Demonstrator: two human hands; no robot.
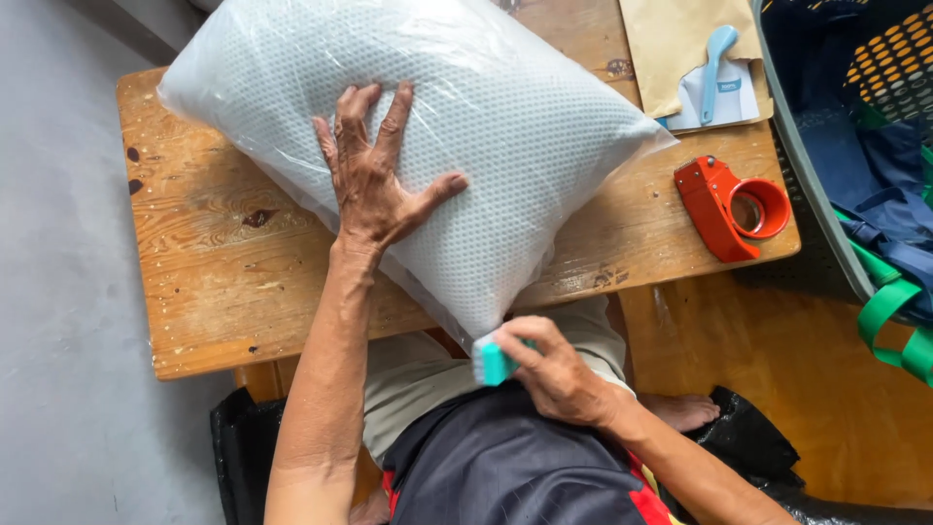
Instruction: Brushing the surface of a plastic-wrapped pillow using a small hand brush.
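Observation:
A plump white pillow in clear plastic wrap lies across a worn wooden table. My left hand presses flat on the pillow's near side, fingers spread. My right hand is below the table edge, closed around a small teal and white tool that touches the pillow's lower corner. My lap in dark shorts is under both arms.
A red tape dispenser lies on the table's right end. Behind it are a brown envelope and a pale blue handled tool. A grey basket with blue cloth and green straps stands at right. Grey floor at left.

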